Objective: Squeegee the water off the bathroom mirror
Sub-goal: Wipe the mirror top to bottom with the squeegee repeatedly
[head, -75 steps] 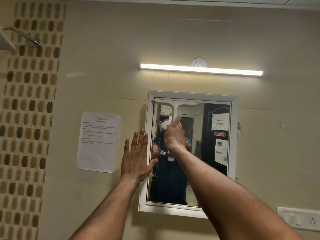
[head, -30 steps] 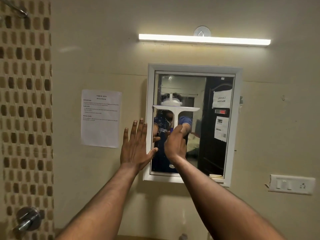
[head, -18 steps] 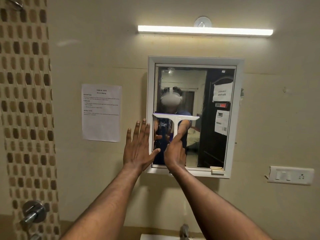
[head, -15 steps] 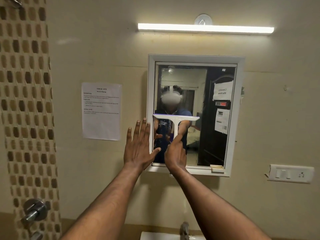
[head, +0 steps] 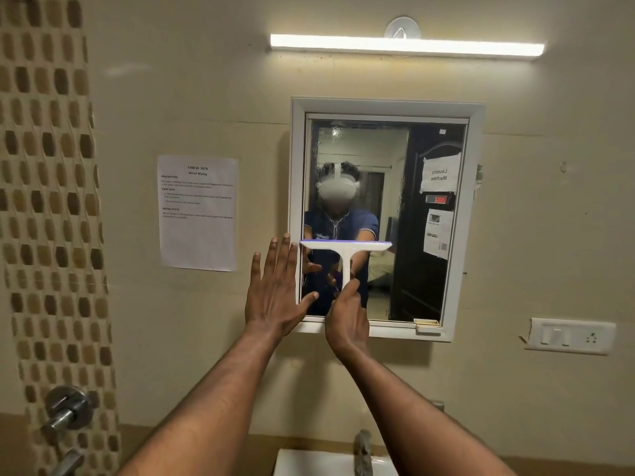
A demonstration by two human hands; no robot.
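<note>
A white-framed mirror (head: 476,214) hangs on the beige wall. A white T-shaped squeegee (head: 345,249) lies against the glass, its blade level across the lower left part of the mirror. My right hand (head: 347,321) grips the squeegee's handle from below, forefinger stretched up along it. My left hand (head: 275,293) is flat and spread against the mirror's left frame edge and the wall, thumb over the glass. Water streaks show along the glass's left edge and top.
A printed paper sheet (head: 197,213) is stuck to the wall left of the mirror. A tube light (head: 405,49) glows above. A switch plate (head: 570,336) sits at the right. Below are a white basin (head: 309,463) with a tap (head: 363,451), and chrome valves (head: 67,412) at lower left.
The squeegee has come down the glass from the top of the mirror to its lower part, with my right hand following. My left hand has stayed on the frame. The view has tilted downward.
</note>
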